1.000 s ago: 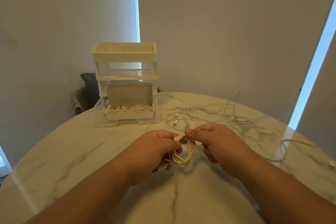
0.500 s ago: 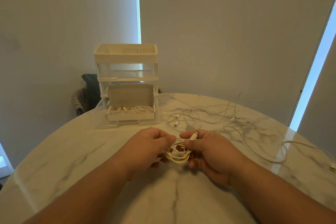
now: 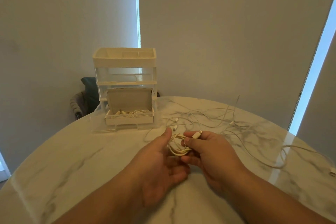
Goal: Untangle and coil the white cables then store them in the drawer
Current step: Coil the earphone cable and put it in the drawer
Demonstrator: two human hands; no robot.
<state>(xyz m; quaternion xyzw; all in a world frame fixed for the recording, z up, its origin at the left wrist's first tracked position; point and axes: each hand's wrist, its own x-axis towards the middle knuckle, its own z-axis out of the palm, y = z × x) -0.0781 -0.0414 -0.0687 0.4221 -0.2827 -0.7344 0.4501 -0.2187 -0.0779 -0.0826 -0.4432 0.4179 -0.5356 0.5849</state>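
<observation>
Between our two hands a coiled white cable (image 3: 179,148) hangs in a small bundle of loops just above the marble table (image 3: 72,160). Our right hand (image 3: 209,152) grips it, fingers curled around the loops, thumb and forefinger pinching its white connector (image 3: 197,134). Our left hand (image 3: 160,162) is beside the coil with palm turned inward, fingers relaxed and thumb raised; we cannot tell whether it touches the loops.

Just beyond the hands, loose white cables (image 3: 209,116) sprawl tangled across the tabletop, and one long cable (image 3: 281,156) trails off to the right edge.

To the left of the tangle, the clear bottom drawer (image 3: 99,125) of a desktop organizer (image 3: 125,60) is pulled out. In it sits a small white box (image 3: 129,121) with its lid up, holding stored cables (image 3: 135,113). Behind the table, a chair (image 3: 80,102) draped with dark fabric is against the wall.
</observation>
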